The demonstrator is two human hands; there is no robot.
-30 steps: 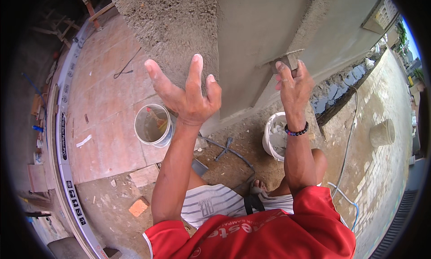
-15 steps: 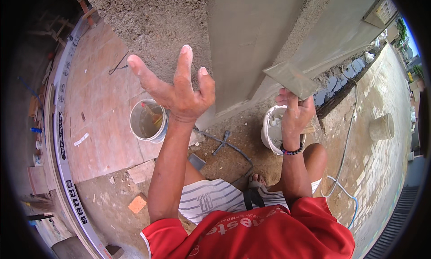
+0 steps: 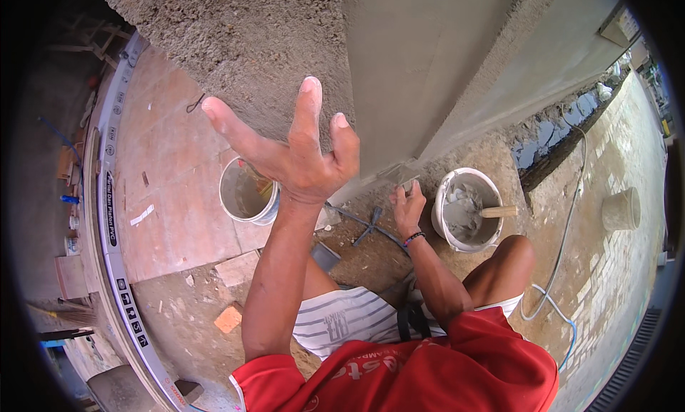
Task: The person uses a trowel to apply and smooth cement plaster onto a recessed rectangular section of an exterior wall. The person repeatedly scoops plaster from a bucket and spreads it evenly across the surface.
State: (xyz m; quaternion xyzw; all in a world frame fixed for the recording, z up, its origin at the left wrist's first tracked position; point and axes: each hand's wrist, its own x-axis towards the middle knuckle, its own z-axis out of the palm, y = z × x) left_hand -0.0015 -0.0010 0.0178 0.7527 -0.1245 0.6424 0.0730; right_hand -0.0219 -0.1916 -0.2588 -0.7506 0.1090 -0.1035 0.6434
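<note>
With the left hand empty, fingers spread, the trowel is grasped by the right hand low beside the wall; smoothing is apparently in hand, and steady blade pressure is called for.

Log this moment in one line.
left hand: spread open | right hand: holds flat tool low by wall | beside it: white bucket

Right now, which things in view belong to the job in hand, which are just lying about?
Seemingly in the job:
- flat grey rectangular trowel, at the right hand
- round white bucket of grey mix
- smooth grey plastered wall

Probably just lying about:
- broken orange brick
- pale round bucket, far right
</note>
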